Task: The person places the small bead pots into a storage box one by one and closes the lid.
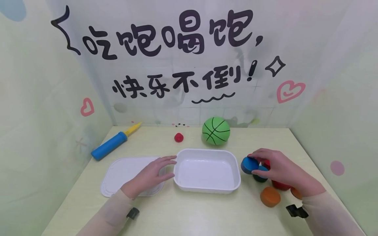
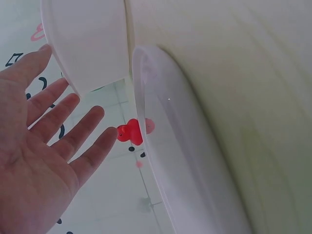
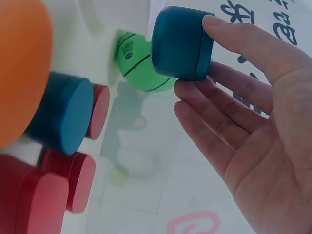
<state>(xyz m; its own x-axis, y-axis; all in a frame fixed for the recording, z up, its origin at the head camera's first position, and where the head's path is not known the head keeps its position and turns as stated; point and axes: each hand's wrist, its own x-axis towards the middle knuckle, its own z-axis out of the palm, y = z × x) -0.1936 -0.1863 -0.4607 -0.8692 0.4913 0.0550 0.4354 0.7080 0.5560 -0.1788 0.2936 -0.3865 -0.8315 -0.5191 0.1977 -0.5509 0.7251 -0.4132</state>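
My right hand (image 1: 279, 167) pinches a small blue round jar (image 1: 249, 165) with a lid between thumb and fingers. In the right wrist view the jar (image 3: 178, 44) is lifted, with a seam near its lid end. Below and beside that hand lie a second blue jar (image 1: 260, 179), an orange jar (image 1: 270, 197) and red jars (image 3: 80, 183), partly hidden by the hand. My left hand (image 1: 152, 173) has its fingers spread at the left edge of a white rectangular box (image 1: 206, 189), partly over a white lid (image 1: 118, 173). Whether its fingertips touch the box, I cannot tell.
A green ball (image 1: 216, 131) patterned like a basketball sits behind the box. Left of it is a small red rubber duck (image 2: 130, 131). At the back left lies a blue hand pump (image 1: 109, 146) with a yellow nozzle. Printed curtains (image 1: 189, 82) border the table on three sides.
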